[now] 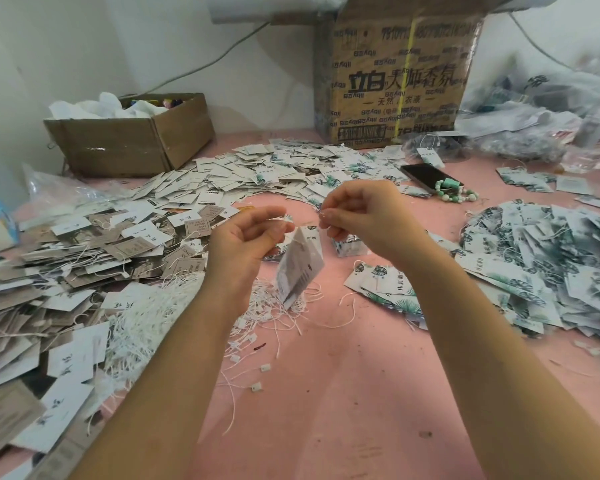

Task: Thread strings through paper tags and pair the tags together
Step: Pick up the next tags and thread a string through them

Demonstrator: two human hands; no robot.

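Observation:
My left hand (248,237) and my right hand (357,216) are raised close together above the pink table (343,393). Between them hang white paper tags (300,268), dangling on a thin white string (303,221) that both hands pinch at its ends. The tags tilt and look blurred. Below them lies a heap of loose white strings (278,306) with small plastic locks. A small stack of leaf-print tags (381,278) lies just right of the strings.
Brown and white tags (66,258) pile up on the left, white tags (257,174) at the back, strung leaf-print tags (551,265) on the right. A phone (426,176) with a bead bracelet (456,194), two cardboard boxes (395,74) (132,136) and plastic bags (551,109) stand behind.

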